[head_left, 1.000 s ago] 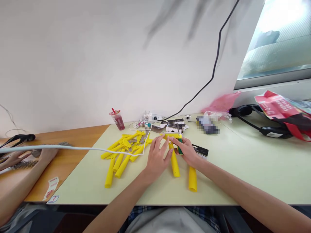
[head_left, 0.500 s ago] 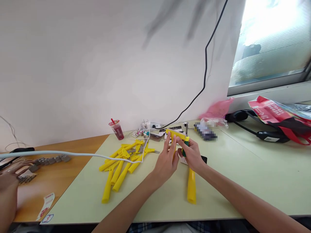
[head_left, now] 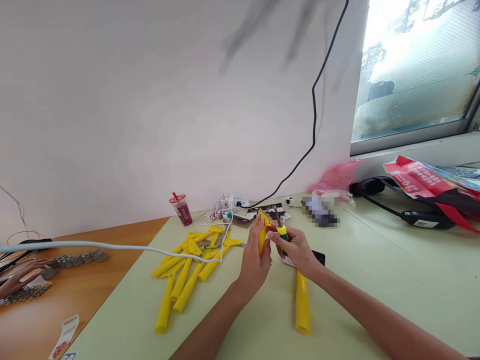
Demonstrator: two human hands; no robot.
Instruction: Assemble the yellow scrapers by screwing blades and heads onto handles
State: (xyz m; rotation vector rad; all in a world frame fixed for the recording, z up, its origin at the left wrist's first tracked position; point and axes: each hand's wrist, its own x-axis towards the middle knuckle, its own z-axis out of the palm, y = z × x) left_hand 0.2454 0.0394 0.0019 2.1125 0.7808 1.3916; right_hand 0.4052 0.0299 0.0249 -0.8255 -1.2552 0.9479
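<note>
1. Far left, a co-worker's hand (head_left: 17, 281) touches the row of grey padlock-like blocks (head_left: 77, 260) on the wooden table; less of that arm shows than half a second ago.
2. Next, at nine o'clock from the person's left hand (head_left: 255, 261), lies the pile of yellow scraper handles (head_left: 183, 276), some with metal blades among them, much as before; the white cable (head_left: 123, 245) crosses over it.
3. At ten o'clock from that hand stands the lidded drink cup (head_left: 182, 211), unmoved.
4. The left hand is closed around one yellow scraper handle (head_left: 264, 235), held above the green tabletop. Its head lay broadside half a second ago; now it is turned nearly end-on.
5. The right hand (head_left: 295, 248) grips a green-and-yellow screwdriver (head_left: 282, 232). Its shaft, near upright before, now leans toward eleven o'clock, beside the scraper head; whether they touch cannot be told.
6. At six o'clock from the right hand lies a lone yellow handle (head_left: 303, 306).
7. Toward three o'clock, well apart, sits the black headset (head_left: 427, 216).
</note>
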